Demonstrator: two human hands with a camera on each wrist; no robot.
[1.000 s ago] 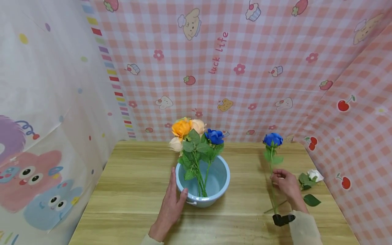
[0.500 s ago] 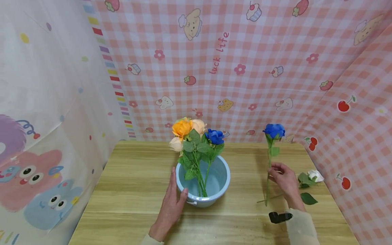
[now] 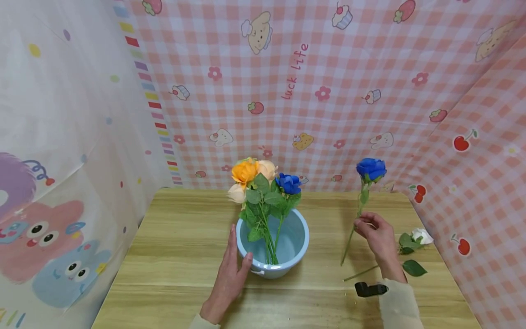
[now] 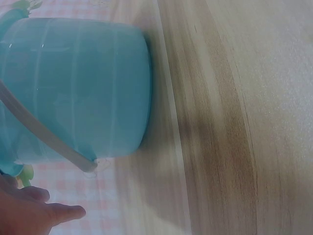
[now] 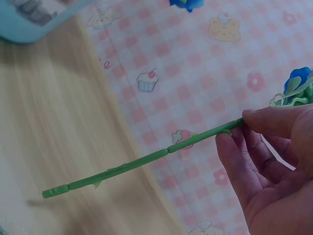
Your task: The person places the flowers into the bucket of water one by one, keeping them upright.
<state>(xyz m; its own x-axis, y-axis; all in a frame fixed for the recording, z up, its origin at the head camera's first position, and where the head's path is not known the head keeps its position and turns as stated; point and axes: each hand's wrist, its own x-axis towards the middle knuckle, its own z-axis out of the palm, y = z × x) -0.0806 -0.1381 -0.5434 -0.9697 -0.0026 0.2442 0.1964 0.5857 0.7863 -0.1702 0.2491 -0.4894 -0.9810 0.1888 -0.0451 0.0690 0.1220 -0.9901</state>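
Note:
A blue artificial rose (image 3: 371,169) stands tilted in my right hand (image 3: 379,237), its stem (image 5: 122,169) pinched between thumb and fingers; the stem's lower end shows free in the right wrist view. My left hand (image 3: 231,270) lies against the left side of a light blue bucket (image 3: 302,249), fingers straight and thumb near the rim. Inside the bucket lean an orange rose (image 3: 244,172), pale peach roses (image 3: 266,169) and another blue rose (image 3: 289,183), stems down. In the left wrist view the bucket's handle (image 4: 44,132) hangs along its side.
On the table's right side lies a white rose (image 3: 422,236) with green leaves; its stem (image 3: 359,273) runs partly under my right forearm. A loose-looking leaf (image 3: 414,268) is beside it. Patterned cloth (image 3: 320,119) hangs behind the wooden table (image 3: 181,246).
My right hand has lifted the blue rose upward and slightly left, and its stem now slants with the lower end toward the bucket. The left hand and bucket have stayed put.

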